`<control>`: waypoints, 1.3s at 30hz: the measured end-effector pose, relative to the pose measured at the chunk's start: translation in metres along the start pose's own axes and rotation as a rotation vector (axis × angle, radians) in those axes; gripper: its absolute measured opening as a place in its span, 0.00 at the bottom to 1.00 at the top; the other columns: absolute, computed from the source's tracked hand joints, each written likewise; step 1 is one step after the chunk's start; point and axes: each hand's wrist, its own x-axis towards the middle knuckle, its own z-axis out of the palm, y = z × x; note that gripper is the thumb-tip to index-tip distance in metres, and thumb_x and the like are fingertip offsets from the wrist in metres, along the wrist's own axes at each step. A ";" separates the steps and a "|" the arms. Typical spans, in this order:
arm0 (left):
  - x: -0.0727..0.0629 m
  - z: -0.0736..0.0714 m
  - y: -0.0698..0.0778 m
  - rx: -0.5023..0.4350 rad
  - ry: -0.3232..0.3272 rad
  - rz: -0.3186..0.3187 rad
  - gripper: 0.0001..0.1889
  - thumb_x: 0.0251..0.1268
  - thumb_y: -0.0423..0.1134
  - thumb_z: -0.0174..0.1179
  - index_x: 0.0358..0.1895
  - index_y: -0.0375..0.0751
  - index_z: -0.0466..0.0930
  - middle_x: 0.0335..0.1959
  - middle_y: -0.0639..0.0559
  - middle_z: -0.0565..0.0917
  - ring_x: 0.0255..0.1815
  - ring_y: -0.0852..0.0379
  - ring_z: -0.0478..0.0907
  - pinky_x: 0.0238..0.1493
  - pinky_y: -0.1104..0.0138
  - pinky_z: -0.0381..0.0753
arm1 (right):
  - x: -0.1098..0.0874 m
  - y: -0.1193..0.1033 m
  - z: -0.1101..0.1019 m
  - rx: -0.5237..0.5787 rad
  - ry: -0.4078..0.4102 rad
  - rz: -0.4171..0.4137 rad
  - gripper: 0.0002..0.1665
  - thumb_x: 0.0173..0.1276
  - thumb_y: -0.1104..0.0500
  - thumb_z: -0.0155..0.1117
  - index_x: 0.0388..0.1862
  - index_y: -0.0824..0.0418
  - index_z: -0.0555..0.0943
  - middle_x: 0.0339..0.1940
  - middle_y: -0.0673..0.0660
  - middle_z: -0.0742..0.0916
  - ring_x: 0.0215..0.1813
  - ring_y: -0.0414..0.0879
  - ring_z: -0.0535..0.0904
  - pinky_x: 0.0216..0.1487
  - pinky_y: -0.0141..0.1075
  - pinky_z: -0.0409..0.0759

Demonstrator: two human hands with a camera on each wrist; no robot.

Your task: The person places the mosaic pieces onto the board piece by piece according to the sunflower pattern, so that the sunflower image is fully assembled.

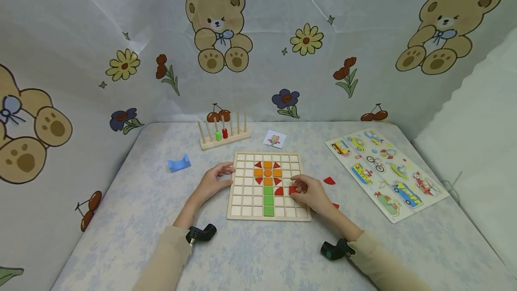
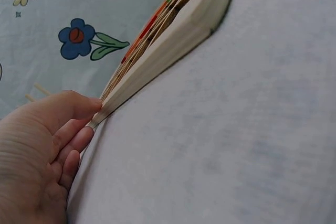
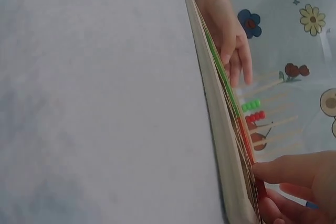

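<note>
A square wooden grid board (image 1: 242, 216) lies on the table with colored tiles in it: orange squares (image 1: 267, 164) around an orange round tile, small red triangles (image 1: 258, 181), green squares (image 1: 268, 200) in a column and a red quarter-circle tile (image 1: 279, 191). My right hand (image 1: 313, 194) pinches another red tile (image 1: 293, 190) between thumb and fingers over the board's right side; fingers partly cover its shape. At the left edge of the board, my left hand (image 1: 212, 181) rests thumb and fingertips against the rim, fingers loosely bent.
Loose red tiles (image 1: 329, 180) lie right of the board, one partly behind the right hand. A pattern card (image 1: 274, 138) and a peg stand (image 1: 226, 140) with green and red beads lie behind. A blue block (image 1: 179, 163) sits left, a vehicle picture puzzle (image 1: 387, 169) right.
</note>
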 end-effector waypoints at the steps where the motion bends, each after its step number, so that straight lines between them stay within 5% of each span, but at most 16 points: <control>1: 0.000 0.000 0.000 -0.002 -0.001 0.000 0.29 0.63 0.33 0.67 0.68 0.38 0.72 0.57 0.40 0.83 0.59 0.44 0.78 0.61 0.58 0.69 | 0.000 -0.002 0.002 0.000 -0.002 -0.002 0.23 0.56 0.71 0.73 0.52 0.71 0.81 0.36 0.60 0.85 0.33 0.40 0.75 0.35 0.28 0.75; 11: 0.001 -0.001 0.002 0.008 0.001 -0.007 0.29 0.63 0.33 0.66 0.69 0.39 0.72 0.57 0.41 0.83 0.59 0.44 0.77 0.61 0.58 0.69 | 0.004 -0.011 0.011 -0.021 0.002 -0.009 0.20 0.58 0.72 0.71 0.51 0.71 0.82 0.36 0.60 0.86 0.33 0.40 0.75 0.35 0.28 0.75; 19: 0.002 0.001 -0.003 0.001 -0.001 0.013 0.29 0.63 0.31 0.66 0.68 0.36 0.72 0.57 0.38 0.83 0.59 0.41 0.77 0.62 0.53 0.69 | 0.003 0.004 -0.011 -0.044 0.109 -0.010 0.17 0.62 0.71 0.68 0.50 0.72 0.82 0.36 0.62 0.87 0.35 0.42 0.78 0.37 0.29 0.76; 31: 0.002 0.002 -0.003 0.022 0.017 0.003 0.29 0.64 0.28 0.64 0.69 0.33 0.70 0.58 0.35 0.82 0.60 0.39 0.76 0.62 0.52 0.68 | -0.006 0.043 -0.055 -0.246 0.281 0.229 0.21 0.62 0.65 0.70 0.54 0.72 0.80 0.44 0.68 0.86 0.45 0.57 0.78 0.45 0.40 0.75; 39: 0.000 0.000 -0.001 -0.002 -0.003 -0.008 0.29 0.63 0.33 0.66 0.68 0.38 0.72 0.57 0.40 0.83 0.59 0.43 0.78 0.62 0.55 0.69 | -0.005 0.050 -0.057 -0.228 0.248 0.202 0.20 0.62 0.68 0.68 0.54 0.72 0.80 0.44 0.68 0.86 0.43 0.55 0.77 0.42 0.34 0.74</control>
